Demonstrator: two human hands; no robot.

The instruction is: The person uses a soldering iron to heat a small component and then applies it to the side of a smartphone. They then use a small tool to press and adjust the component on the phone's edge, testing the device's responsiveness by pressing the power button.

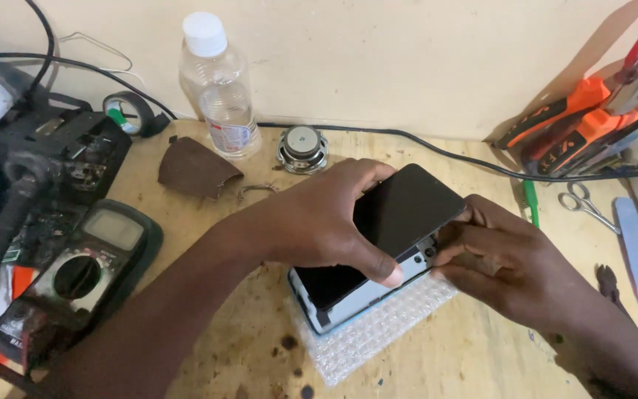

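1. Two bare hands meet over a smartphone (378, 244) at the middle of the wooden workbench (481, 362).
2. Left hand (319, 222): comes in from the lower left and is closed on the phone, fingers curled over its far long edge and thumb pressed on the near edge.
3. Right hand (503, 258): comes in from the lower right, fingertips pinched on the phone's upper right corner, where the black screen panel (407, 210) stands tilted up from the pale inner frame (378, 292).
4. Phone position: its lower end rests on a sheet of bubble wrap (378, 332) lying flat on the bench, just below both hands.
5. Behind the hands: a small round speaker (302, 148), a clear plastic bottle (219, 96) with a white cap standing upright, and a torn brown scrap (195, 168), all near the wall.
6. Left side: a dark multimeter (75, 273) with a round dial, and behind it a black bench tool (60, 155) with cables and a roll of dark tape (128, 112).
7. Right side: small scissors (588, 203) and a green stick-like tool (530, 201) lie on the bench; orange-handled tools (577, 122) lean against the wall.
8. Black cable (437, 151): runs along the foot of the wall behind the hands.
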